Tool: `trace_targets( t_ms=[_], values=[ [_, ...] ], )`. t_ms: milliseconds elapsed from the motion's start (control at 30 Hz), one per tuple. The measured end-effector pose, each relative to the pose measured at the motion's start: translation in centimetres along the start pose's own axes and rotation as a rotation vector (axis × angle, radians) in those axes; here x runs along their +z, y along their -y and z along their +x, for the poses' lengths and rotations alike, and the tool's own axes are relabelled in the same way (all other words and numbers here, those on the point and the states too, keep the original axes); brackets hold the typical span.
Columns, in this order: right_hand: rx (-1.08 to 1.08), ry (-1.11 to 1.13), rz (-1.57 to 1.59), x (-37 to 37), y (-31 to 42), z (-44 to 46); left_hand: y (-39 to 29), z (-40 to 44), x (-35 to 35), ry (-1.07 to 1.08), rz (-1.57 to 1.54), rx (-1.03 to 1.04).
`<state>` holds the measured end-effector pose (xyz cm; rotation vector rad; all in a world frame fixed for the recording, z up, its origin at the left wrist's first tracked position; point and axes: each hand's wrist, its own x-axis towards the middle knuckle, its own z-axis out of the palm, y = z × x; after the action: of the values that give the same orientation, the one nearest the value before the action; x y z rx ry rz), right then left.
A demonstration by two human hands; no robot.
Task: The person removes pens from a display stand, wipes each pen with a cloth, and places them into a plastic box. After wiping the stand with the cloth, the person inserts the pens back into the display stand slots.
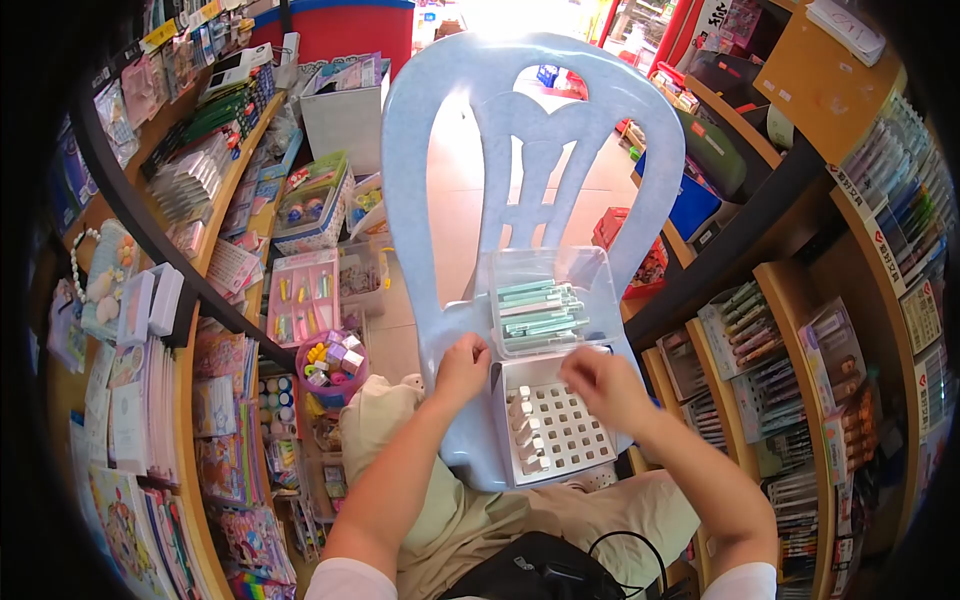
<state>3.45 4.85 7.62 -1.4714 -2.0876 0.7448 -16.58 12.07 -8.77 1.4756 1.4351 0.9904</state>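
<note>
A white box with a grid of square holes (568, 428) sits on the seat of a light blue plastic chair (408, 150). Several white square-ended sticks (527, 425) stand upright in its left column. Behind it, a clear plastic bin (552, 350) holds several pale green and white pens (535, 300). My left hand (463, 370) is closed beside the box's left edge, near the bin's corner. Over the right back part of the grid is my right hand (603, 385), its fingers curled together. Whatever is in either hand, if anything, is hidden.
Shelves of notebooks (130, 420) line the left side, and racks of pens (765, 385) the right. A pink basket of small items (332, 365) stands by my left knee. Past the chair are a white box (340, 125) and a red basket (610, 225).
</note>
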Motion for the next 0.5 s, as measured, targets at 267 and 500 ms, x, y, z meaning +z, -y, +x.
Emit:
trace_targets(
  t_ms=[267, 500],
  values=[
    [0.052, -0.043, -0.406, 2.3, -8.8, 10.9, -2.0, -0.1, -0.7, 0.000, 0.030, 0.001],
    [0.177, 0.066, -0.469, 3.4, -9.5, 12.3, -2.1, 0.5, -1.3, -0.029, -0.016, 0.052]
  ],
)
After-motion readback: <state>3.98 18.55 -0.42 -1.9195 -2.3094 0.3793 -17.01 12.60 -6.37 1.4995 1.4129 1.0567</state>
